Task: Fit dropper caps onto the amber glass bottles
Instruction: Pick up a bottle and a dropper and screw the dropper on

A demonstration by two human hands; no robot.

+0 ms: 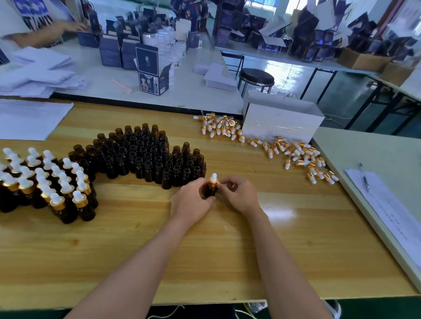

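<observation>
At the wooden worktop's (209,260) middle, left hand (191,203) grips a small amber glass bottle (211,192) as right hand (240,194) pinches its gold-collared white dropper cap (213,181), apparently needing tightening.

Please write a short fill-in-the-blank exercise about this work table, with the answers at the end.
Both the left hand and the right hand hold one ____ bottle.
The capped bottles stand at the ____ end of the wooden table.
The loose dropper caps lie beside a ____ box.
A ____ lies on the papers.
Missing words: amber, left, white, pen.
</observation>
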